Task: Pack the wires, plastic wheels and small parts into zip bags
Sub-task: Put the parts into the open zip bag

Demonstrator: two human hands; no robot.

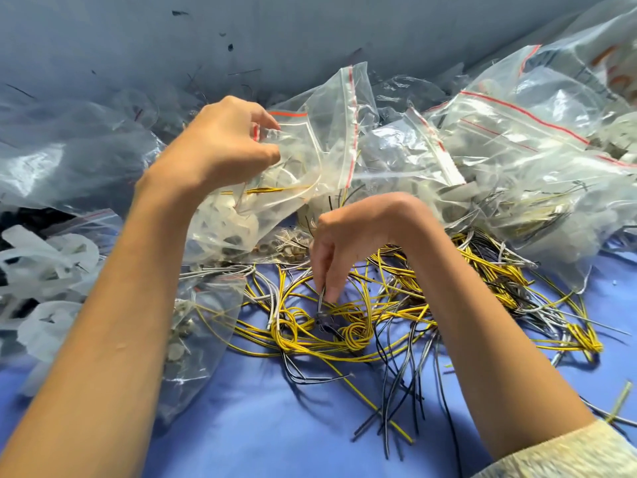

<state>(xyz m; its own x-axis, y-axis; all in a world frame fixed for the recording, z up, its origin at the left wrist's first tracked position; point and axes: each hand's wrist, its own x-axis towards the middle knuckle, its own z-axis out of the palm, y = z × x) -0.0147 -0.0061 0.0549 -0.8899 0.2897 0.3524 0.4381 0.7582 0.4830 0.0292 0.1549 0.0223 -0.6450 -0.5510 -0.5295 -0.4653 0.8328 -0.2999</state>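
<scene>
Blue bench cloth (262,426), mid-bench: our left hand (220,139) is pinching the zip bag (310,157) mouth while our right hand (344,243) is pinching yellow wires (344,326). We're best taking one small bundle and holding the mouth wide.

Brightness: bright, even, cool daylight tone.
Shadows: soft and short, lying under the wires (344,326) and beside the right forearm (482,339) on the blue bench (275,436).
Glare: white sheen on the clear zip bags (517,139), strongest at far left.
Focus: centre sharp; top right corner and the sleeve (568,453) smeared.
Distortion: wide-angle stretch, near things swelling toward the lower corners.
</scene>
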